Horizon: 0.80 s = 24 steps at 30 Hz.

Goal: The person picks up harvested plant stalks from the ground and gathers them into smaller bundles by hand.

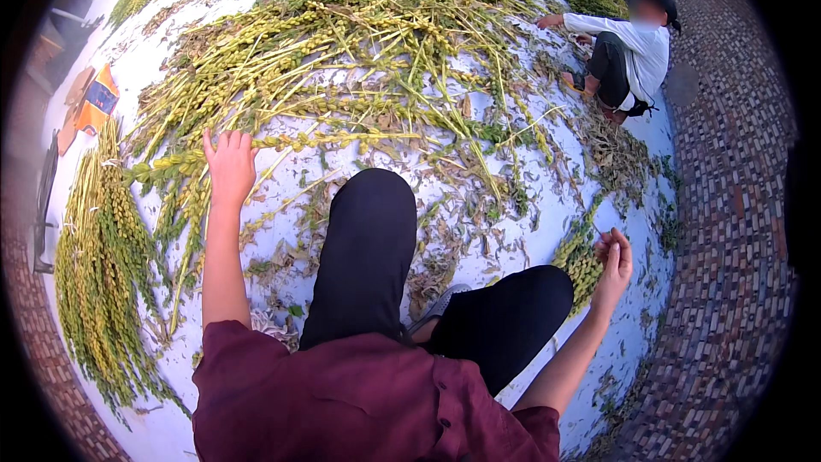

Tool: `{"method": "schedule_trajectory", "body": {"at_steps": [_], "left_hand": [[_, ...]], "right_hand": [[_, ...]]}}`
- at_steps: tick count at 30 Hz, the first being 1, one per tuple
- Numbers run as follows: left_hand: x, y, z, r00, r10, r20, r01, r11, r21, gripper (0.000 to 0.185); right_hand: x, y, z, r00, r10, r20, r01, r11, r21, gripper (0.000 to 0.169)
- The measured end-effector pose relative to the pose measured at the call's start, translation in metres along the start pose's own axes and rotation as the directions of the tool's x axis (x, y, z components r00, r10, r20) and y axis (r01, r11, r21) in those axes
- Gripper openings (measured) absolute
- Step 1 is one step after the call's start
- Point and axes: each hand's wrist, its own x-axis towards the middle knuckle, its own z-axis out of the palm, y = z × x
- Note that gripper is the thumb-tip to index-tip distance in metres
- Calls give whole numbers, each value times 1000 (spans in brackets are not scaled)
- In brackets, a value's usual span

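Observation:
Out in front on the left, my left hand [231, 157] is closed over a long stalk set with yellow-green pods [308, 140]. That stalk reaches out on both sides of the hand, above the near edge of a wide pile of similar pod stalks [359, 32]. My right hand [614, 263] is raised beyond my right knee, thumb and fingertips drawn together. A thin dark bit shows by its fingertips; whether they pinch it is too small to tell. A small bunch of green pod stalks [577, 256] lies just left of that hand, partly behind my knee.
A tied bundle of pod stalks [106, 231] lies at the left, near an orange and blue package [99, 99]. Dry leaves [442, 256] litter the white sheet [545, 231]. A person in white [635, 51] crouches at the far right, beside brick paving [725, 205].

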Motion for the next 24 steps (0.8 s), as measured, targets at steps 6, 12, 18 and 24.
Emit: {"method": "schedule_trajectory", "body": {"at_steps": [6, 12, 18, 24], "left_hand": [[13, -25, -96, 971, -31, -237, 60, 992, 114, 17], [24, -3, -159, 905, 81, -418, -74, 997, 32, 20], [53, 60, -187, 807, 197, -557, -349, 920, -180, 23], [87, 128, -184, 748, 265, -609, -491, 837, -240, 26]], "right_hand": [[30, -73, 46, 953, -152, 261, 161, 987, -12, 24], [36, -139, 139, 724, -480, 496, 662, 686, -302, 42], [42, -128, 151, 643, -492, 587, 765, 395, -508, 73], [41, -78, 57, 815, -319, 483, 568, 605, -558, 22]]}}
